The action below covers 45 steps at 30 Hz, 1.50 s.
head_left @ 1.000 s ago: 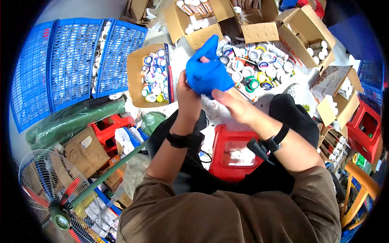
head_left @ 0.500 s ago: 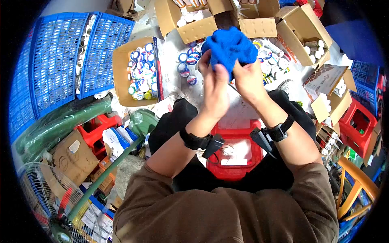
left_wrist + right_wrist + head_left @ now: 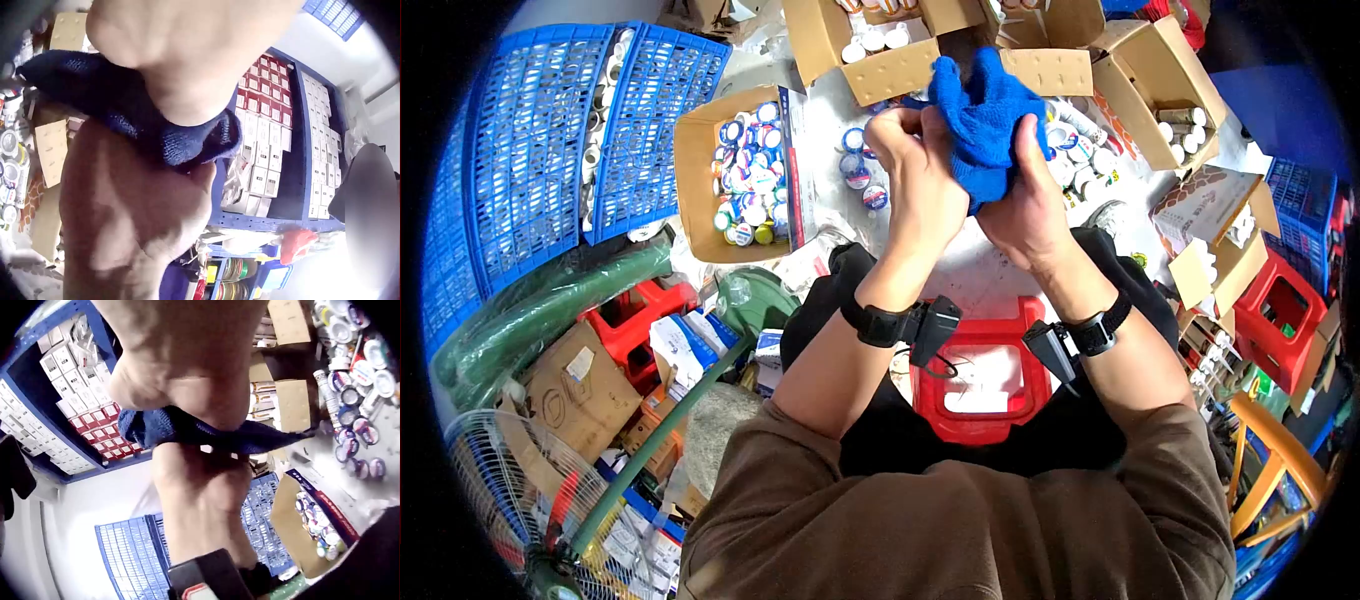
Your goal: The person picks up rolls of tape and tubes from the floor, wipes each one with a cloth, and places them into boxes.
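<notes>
A blue knitted glove [image 3: 990,130] is held up between both hands, its finger parts pointing upward in the head view. The left hand [image 3: 922,185] has its fingers curled against the glove's left side. The right hand [image 3: 1032,210] grips its lower right side, thumb along the fabric. In the left wrist view the bunched glove [image 3: 181,145] lies between the left hand [image 3: 175,56] above and the right hand [image 3: 131,200] below. The right wrist view shows the glove [image 3: 187,428] stretched between the two hands; some fingertips are hidden.
Loose round lids [image 3: 870,180] and containers lie on the white surface beyond the knees. An open carton of lids [image 3: 695,180] stands left, with blue crates [image 3: 540,140] beyond. More cartons [image 3: 890,75] line the back. A red stool [image 3: 980,425] is between the legs.
The glove has moved right from its place a second ago and shows separate finger parts again after being bunched. The left hand has shifted upward, with its fingers more curled.
</notes>
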Motion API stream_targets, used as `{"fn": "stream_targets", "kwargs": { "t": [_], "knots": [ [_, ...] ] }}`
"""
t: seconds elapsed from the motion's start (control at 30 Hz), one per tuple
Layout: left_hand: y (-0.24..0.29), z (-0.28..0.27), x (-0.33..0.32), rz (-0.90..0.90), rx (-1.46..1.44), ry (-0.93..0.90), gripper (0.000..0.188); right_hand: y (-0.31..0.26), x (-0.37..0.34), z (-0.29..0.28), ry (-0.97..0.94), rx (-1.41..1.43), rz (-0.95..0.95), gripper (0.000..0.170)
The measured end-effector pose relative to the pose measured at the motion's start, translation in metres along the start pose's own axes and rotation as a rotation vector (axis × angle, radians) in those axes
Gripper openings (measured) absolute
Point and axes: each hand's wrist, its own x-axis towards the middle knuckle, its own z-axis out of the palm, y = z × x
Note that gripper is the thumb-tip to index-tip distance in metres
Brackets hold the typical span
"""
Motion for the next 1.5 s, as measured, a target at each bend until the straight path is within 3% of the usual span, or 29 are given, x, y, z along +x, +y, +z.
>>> {"fn": "stream_targets", "kwargs": {
  "t": [0.1, 0.2, 0.23, 0.3, 0.37, 0.43, 0.47, 0.5, 0.57, 0.6, 0.63, 0.7, 0.73, 0.77, 0.83, 0.87, 0.9, 0.97, 1.0, 1.03, 1.1, 1.17, 1.23, 1.3, 1.33, 1.37, 1.43, 1.5],
  "knots": [
    [0.022, -0.005, 0.002, 0.028, 0.144, 0.024, 0.034, 0.006, 0.006, -0.003, 0.074, -0.023, -0.029, 0.055],
    [0.03, -0.004, -0.001, -0.312, -0.363, -0.265, 0.045, -0.004, 0.01, -0.006, 0.179, -0.705, -0.341, 0.04],
    [0.032, -0.004, -0.007, -0.313, -0.364, -0.261, 0.045, -0.004, 0.011, -0.005, 0.175, -0.707, -0.339, 0.04],
    [0.034, -0.003, -0.018, -0.283, -0.564, -0.313, 0.047, 0.0, 0.014, -0.002, 0.204, -0.449, -0.364, 0.037],
    [0.024, -0.003, -0.017, -0.318, -0.684, -0.31, 0.048, 0.004, 0.018, -0.01, 0.225, -0.506, -0.366, 0.028],
    [0.023, -0.014, -0.008, -0.498, -0.849, -0.255, 0.05, 0.002, 0.029, -0.014, 0.093, -0.971, -0.552, 0.022],
    [0.024, -0.021, -0.005, -0.554, -0.889, -0.265, 0.051, 0.0, 0.029, -0.015, 0.135, -0.973, -0.632, 0.021],
    [0.026, -0.025, -0.003, -0.572, -0.971, -0.268, 0.051, -0.003, 0.026, 0.0, 0.155, -0.621, -0.5, 0.022],
    [0.031, -0.032, -0.003, -0.657, -1.047, -0.241, 0.046, -0.003, 0.032, -0.001, 0.202, -0.54, -0.452, 0.024],
    [0.017, -0.03, -0.005, -0.657, -1.048, -0.233, 0.046, 0.007, 0.039, -0.023, 0.239, -0.724, -0.455, 0.029],
    [-0.006, -0.026, -0.009, -0.558, -0.817, -0.202, 0.046, 0.015, 0.036, -0.021, 0.231, -0.723, -0.446, 0.029],
    [-0.026, -0.038, -0.005, -0.383, -0.387, -0.124, 0.048, 0.039, 0.025, -0.006, 0.082, -0.811, -0.472, 0.037],
    [-0.03, -0.043, -0.003, -0.368, -0.344, -0.141, 0.049, 0.046, 0.023, -0.001, -0.031, -0.734, -0.435, 0.044],
    [-0.035, -0.049, -0.001, -0.349, -0.302, -0.161, 0.051, 0.051, 0.018, 0.007, 0.026, -0.672, -0.365, 0.041],
    [-0.039, -0.06, 0.002, -0.392, -0.216, -0.184, 0.05, 0.043, 0.016, 0.007, 0.038, -0.835, -0.095, 0.038],
    [-0.038, -0.066, 0.003, -0.481, -0.324, -0.184, 0.048, 0.054, 0.019, -0.007, 0.038, -0.821, -0.092, 0.033],
    [-0.033, -0.073, 0.004, -0.57, -0.433, -0.184, 0.047, 0.055, 0.018, -0.005, -0.001, -1.172, -0.224, 0.033],
    [-0.042, -0.078, 0.004, -0.798, -0.708, -0.049, 0.044, 0.06, 0.006, 0.004, -0.232, -1.308, -0.371, 0.033],
    [-0.039, -0.089, 0.008, -0.882, -0.787, -0.098, 0.049, 0.064, 0.004, 0.006, -0.352, -1.378, -0.45, 0.033],
    [-0.05, -0.093, 0.009, -0.977, -0.811, -0.023, 0.044, 0.066, 0.005, 0.007, -0.39, -1.427, -0.488, 0.033],
    [-0.06, -0.112, 0.013, -1.082, -0.813, 0.019, 0.04, 0.066, 0.007, 0.007, -0.327, -1.513, -0.397, 0.03],
    [-0.08, -0.136, 0.02, -1.129, -0.713, 0.018, 0.045, 0.075, 0.019, -0.016, -0.164, -1.503, -0.25, 0.027],
    [-0.096, -0.158, 0.025, -1.122, -0.727, 0.212, 0.048, 0.077, 0.023, -0.021, 0.003, -1.223, 0.036, 0.025],
    [-0.13, -0.187, 0.028, -1.134, -0.839, 0.4, 0.048, 0.077, 0.027, -0.02, 0.051, -1.061, 0.044, 0.026],
    [-0.138, -0.2, 0.03, -1.027, -0.985, 0.503, 0.052, 0.076, 0.027, -0.017, 0.042, -0.934, 0.006, 0.028],
    [-0.156, -0.216, 0.027, -0.813, -1.017, 0.464, 0.053, 0.07, 0.027, -0.006, 0.025, -0.857, 0.01, 0.03],
    [-0.129, -0.227, 0.03, -0.756, -0.898, 0.53, 0.071, 0.065, 0.034, -0.008, 0.027, -0.746, 0.063, 0.034],
    [-0.116, -0.224, 0.027, -0.838, -0.901, 0.563, 0.075, 0.06, 0.032, 0.002, 0.121, -0.476, 0.111, 0.038]
  ]
}}
